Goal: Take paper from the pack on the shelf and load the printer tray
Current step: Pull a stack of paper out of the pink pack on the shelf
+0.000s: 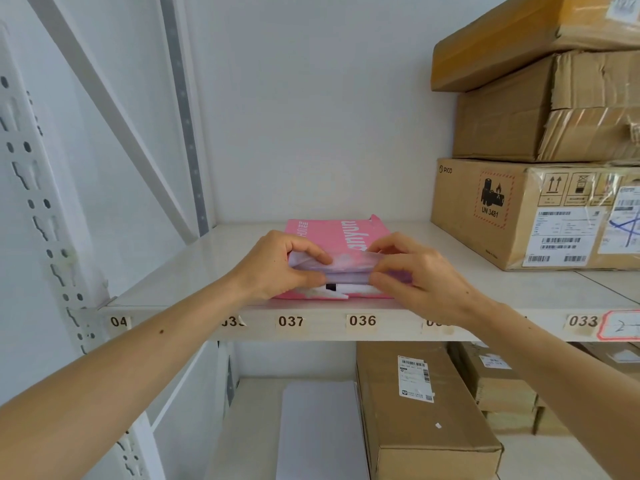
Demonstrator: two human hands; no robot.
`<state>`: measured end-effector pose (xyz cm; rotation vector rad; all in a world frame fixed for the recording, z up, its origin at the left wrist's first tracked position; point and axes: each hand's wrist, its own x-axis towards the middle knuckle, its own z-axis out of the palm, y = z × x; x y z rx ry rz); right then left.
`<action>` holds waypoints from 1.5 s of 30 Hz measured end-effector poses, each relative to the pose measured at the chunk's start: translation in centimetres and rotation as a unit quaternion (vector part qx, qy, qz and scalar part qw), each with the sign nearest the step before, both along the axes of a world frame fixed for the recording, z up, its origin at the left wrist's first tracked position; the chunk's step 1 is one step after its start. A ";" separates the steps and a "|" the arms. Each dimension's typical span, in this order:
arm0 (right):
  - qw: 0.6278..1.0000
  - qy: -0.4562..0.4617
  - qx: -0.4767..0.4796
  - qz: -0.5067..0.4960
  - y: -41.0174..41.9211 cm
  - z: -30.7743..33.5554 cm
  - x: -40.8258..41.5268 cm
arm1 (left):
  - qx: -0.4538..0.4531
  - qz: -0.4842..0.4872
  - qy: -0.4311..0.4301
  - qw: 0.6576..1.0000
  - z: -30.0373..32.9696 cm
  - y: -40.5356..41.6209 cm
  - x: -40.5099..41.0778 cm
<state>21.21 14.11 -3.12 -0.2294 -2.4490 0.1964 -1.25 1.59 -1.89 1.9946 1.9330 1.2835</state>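
Observation:
A pink paper pack (337, 235) with white lettering lies flat on the white shelf (180, 271), its open end facing me. My left hand (277, 265) pinches the left side of the wrapper flap at that end. My right hand (419, 268) pinches the right side of the same flap. The flap is lifted, and white sheets (356, 289) show in the gap beneath it. No printer is in view.
Three cardboard boxes (519, 209) are stacked at the right of the shelf, close to the pack. The shelf's front edge carries number labels (362, 320). On the lower shelf lie a white stack of sheets (318, 431) and more cardboard boxes (422, 410). A perforated upright (38, 188) stands at left.

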 end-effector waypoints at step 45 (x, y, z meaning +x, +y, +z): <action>0.996 0.019 -0.047 -0.072 0.8 1.0 -2.5 | 0.019 0.010 0.060 0.998 -1.4 -0.6 0.2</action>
